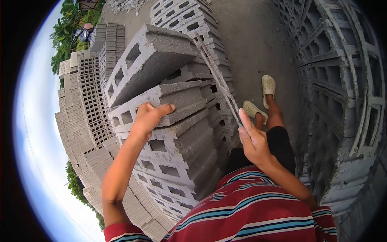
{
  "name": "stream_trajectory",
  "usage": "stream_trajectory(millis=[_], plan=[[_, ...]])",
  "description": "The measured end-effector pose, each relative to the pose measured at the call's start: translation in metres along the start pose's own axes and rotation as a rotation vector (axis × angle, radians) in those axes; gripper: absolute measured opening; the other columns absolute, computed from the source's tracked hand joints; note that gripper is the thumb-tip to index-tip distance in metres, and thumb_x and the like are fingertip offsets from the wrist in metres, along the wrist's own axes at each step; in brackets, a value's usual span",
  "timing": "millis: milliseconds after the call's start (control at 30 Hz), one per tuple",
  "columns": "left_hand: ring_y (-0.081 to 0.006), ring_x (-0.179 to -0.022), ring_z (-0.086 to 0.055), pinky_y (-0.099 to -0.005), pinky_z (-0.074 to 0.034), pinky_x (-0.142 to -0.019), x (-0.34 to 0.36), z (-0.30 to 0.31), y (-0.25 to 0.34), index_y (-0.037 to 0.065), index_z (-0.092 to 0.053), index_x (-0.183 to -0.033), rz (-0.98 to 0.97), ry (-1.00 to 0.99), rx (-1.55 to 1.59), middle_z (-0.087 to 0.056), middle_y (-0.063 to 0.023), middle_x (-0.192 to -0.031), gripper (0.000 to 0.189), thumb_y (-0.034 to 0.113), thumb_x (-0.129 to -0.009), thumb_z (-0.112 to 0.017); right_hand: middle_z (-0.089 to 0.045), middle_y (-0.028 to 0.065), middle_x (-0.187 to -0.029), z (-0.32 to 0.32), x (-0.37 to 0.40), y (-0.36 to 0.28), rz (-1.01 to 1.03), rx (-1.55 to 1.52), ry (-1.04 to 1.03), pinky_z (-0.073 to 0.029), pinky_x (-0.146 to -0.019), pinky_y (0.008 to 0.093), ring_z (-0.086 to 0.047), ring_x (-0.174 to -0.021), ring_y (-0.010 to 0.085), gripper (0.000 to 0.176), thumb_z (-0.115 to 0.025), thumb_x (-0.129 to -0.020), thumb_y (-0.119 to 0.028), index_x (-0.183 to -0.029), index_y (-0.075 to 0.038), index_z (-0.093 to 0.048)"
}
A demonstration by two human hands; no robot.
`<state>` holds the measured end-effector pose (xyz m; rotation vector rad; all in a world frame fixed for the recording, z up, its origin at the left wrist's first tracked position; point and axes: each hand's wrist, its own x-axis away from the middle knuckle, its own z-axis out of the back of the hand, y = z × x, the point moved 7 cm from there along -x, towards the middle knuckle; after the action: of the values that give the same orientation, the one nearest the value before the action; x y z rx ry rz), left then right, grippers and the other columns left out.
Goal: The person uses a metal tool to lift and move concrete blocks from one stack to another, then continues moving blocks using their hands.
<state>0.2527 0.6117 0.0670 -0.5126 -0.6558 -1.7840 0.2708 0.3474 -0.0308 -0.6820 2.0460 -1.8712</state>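
My left hand [151, 117] is closed on the edge of a grey hollow concrete block [185, 96], its thumb over the top and the fingers out of sight at the cored side. Behind that block, another hollow block [161, 60] leans tilted, one end raised off the row. In my right hand [254, 139] is a long, thin flat strip [219, 78] crusted grey like dried cement. Its far end overlaps the corner of the tilted block in this view. Below my left hand more blocks [193, 157] form a stack.
A tall wall of hollow blocks [334, 72] rises on the right. Bare grey ground [250, 36] runs between it and the stack, where my feet in cream clogs [268, 89] stand. Large block stacks [86, 101] and green plants [64, 44] lie to the left.
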Motion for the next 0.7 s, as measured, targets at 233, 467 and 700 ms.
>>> stream_trajectory(millis=[233, 467, 700], plan=[[-0.0148, -0.064, -0.051, -0.0286, -0.044, -0.054, -0.021, -0.008, -0.015, -0.008, -0.055, -0.084, -0.081, -0.016, -0.110, -0.056, -0.0097, -0.073, 0.046, 0.030, -0.063, -0.071, -0.048, 0.0042, -0.057, 0.038, -0.035, -0.011, 0.072, 0.118, 0.054, -0.039, -0.057, 0.0233, -0.044, -0.052, 0.0099, 0.048, -0.051, -0.086, -0.002, -0.132, -0.007, -0.039], [-0.0316, -0.098, -0.052, -0.0396, -0.037, -0.088, 0.085, 0.022, -0.008, -0.007, -0.053, -0.105, -0.468, 0.619, -0.347, -0.057, -0.0189, -0.104, 0.065, 0.046, -0.069, -0.069, -0.052, 0.0168, -0.117, 0.058, -0.063, -0.066, 0.179, 0.055, -0.029, -0.044, -0.084, 0.0265, -0.056, -0.101, 0.0227, 0.043, -0.049, -0.086, 0.001, -0.129, 0.000, -0.040], [-0.0314, -0.103, -0.048, -0.0473, -0.021, -0.099, 0.096, -0.017, -0.066, -0.005, -0.058, -0.095, -0.235, 0.464, -0.568, -0.057, -0.0187, -0.100, 0.069, 0.057, -0.066, -0.065, -0.053, 0.0174, -0.120, 0.049, -0.064, -0.078, 0.158, 0.038, -0.127, -0.044, -0.082, 0.0251, -0.059, -0.101, 0.0216, 0.042, -0.050, -0.087, -0.001, -0.128, -0.001, -0.041]])
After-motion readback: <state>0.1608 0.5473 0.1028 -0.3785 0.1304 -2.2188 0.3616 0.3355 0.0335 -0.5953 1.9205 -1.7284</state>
